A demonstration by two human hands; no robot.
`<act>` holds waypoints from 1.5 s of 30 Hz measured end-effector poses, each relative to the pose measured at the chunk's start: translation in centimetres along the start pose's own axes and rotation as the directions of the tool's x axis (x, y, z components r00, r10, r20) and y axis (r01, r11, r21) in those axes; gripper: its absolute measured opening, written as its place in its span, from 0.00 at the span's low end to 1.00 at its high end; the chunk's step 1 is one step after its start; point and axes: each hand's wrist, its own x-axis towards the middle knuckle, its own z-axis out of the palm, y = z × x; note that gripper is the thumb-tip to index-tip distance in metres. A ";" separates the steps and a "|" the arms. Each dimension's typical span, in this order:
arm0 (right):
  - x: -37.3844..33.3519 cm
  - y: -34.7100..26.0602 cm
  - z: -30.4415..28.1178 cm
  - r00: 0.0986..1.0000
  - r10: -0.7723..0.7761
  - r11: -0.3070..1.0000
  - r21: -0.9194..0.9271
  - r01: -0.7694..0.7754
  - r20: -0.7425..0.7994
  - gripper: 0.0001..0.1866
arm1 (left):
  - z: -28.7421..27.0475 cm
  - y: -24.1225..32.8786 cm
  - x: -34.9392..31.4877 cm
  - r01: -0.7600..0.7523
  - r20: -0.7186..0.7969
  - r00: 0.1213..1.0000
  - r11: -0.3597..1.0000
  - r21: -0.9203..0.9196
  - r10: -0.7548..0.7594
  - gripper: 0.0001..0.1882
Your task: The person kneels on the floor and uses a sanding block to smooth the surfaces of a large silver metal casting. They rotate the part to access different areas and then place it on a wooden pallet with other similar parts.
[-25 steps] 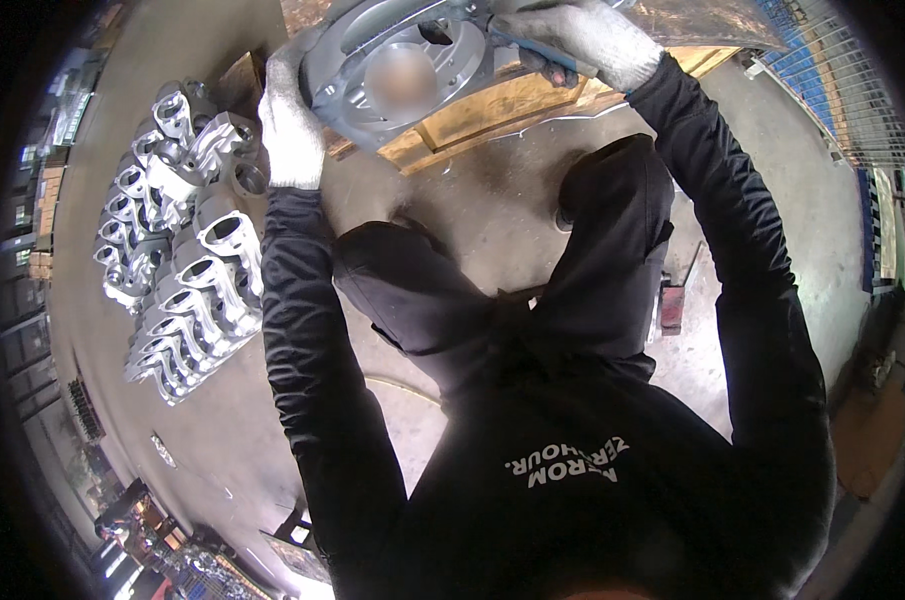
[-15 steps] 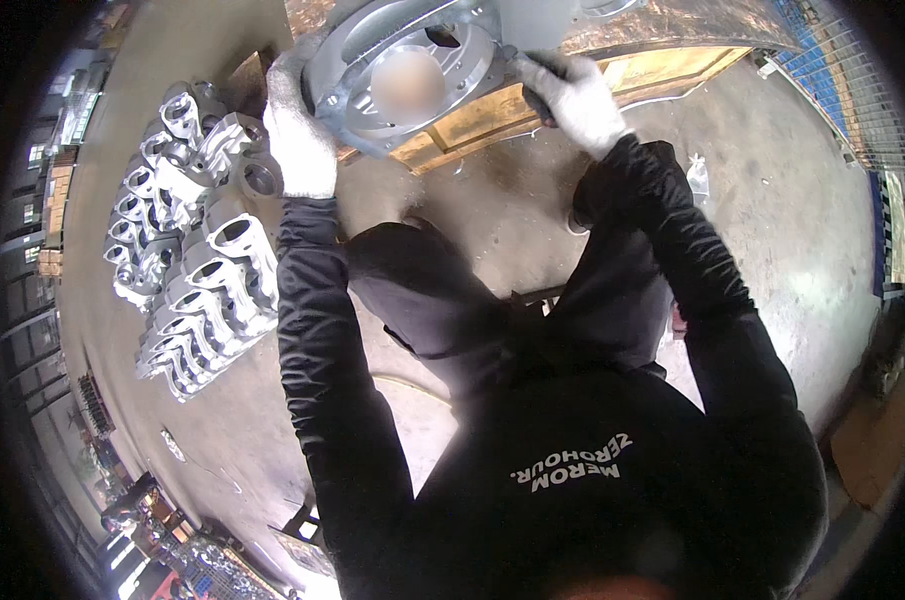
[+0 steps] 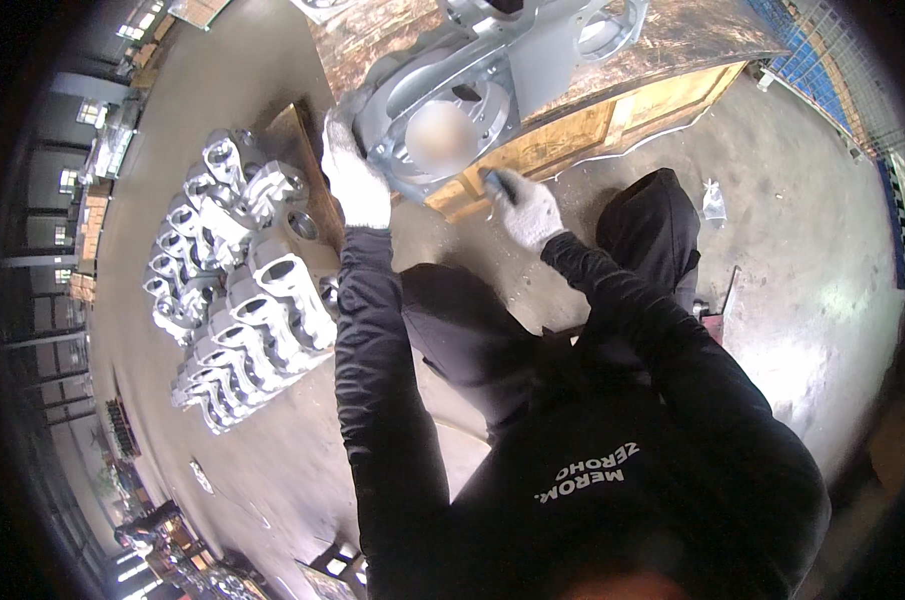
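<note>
A large grey metal casting (image 3: 540, 62) with a wide round opening rests tilted on a wooden crate (image 3: 532, 145) in front of me. My left hand (image 3: 356, 182), in a white glove, grips the casting's left edge, its fingertips partly hidden against the metal. In my gloved right hand (image 3: 530, 214) is a small dark-blue tool (image 3: 499, 184), its kind too small to make out. The fingers are closed around it. This hand sits just below the casting's lower right rim, with the tool's tip near the crate's front.
Many similar silver castings (image 3: 262, 310) stand in rows on the floor to my left, beside an upright brown board (image 3: 307, 165). A clear plastic bag (image 3: 712, 200) lies on the concrete at right. Blue mesh fencing (image 3: 822, 75) runs along the far right.
My right hand has come down and left from the casting's right side with the dark tool in it. My left hand stays on the left edge. The view has shifted.
</note>
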 end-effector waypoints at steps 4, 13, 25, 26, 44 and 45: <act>-1.2 2.0 1.9 0.992 -0.039 0.997 0.064 0.047 -0.118 0.17 | -0.2 1.3 -0.6 0.238 0.070 0.971 0.938 -0.251 -0.227 0.20; 0.5 4.5 3.3 0.962 0.089 0.986 0.156 -0.050 -0.256 0.19 | 0.9 2.6 -2.2 0.152 -0.053 0.984 0.951 -0.270 -0.172 0.22; 2.8 4.1 5.5 0.954 0.172 0.959 0.265 -0.104 -0.245 0.19 | 1.2 2.3 -2.2 0.275 -0.032 0.946 0.849 -0.452 -0.324 0.29; 2.9 4.0 5.5 0.954 0.192 0.960 0.246 -0.133 -0.231 0.20 | 1.4 2.4 -2.2 0.295 -0.027 0.937 0.830 -0.474 -0.348 0.29; 2.0 2.5 6.9 0.947 0.184 0.968 0.217 -0.128 -0.262 0.21 | 1.7 2.5 -2.3 0.239 -0.055 0.956 0.874 -0.424 -0.288 0.29; 1.7 2.0 6.9 0.949 0.201 0.967 0.205 -0.152 -0.244 0.20 | 1.7 2.5 -2.2 0.234 -0.061 0.958 0.885 -0.402 -0.281 0.29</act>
